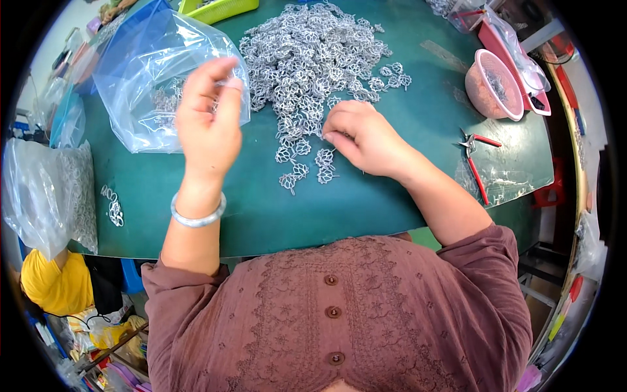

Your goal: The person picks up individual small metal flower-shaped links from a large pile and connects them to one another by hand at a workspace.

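My left hand (212, 124), a pale bangle on its wrist, is raised over the mouth of a clear plastic bag (140, 124). Its fingers are loosely bent with the thumb apart, and nothing shows between them. Inside the bag lie some grey wire pieces (168, 98). My right hand (369, 140) is closed at the near edge of a large heap of silvery, flower-shaped wire pieces (307, 55). Its curled fingers hide most of what they pinch. Several single wire pieces (324, 166) lie on the green table just left of that hand.
Red-handled pliers (479, 160) lie at the right, below a pink basket (493, 88). A filled plastic bag (75, 196) stands at the left edge beside small metal rings (114, 208). Behind is a yellow-green tray (219, 10). A person's yellow sleeve (59, 281) shows lower left.
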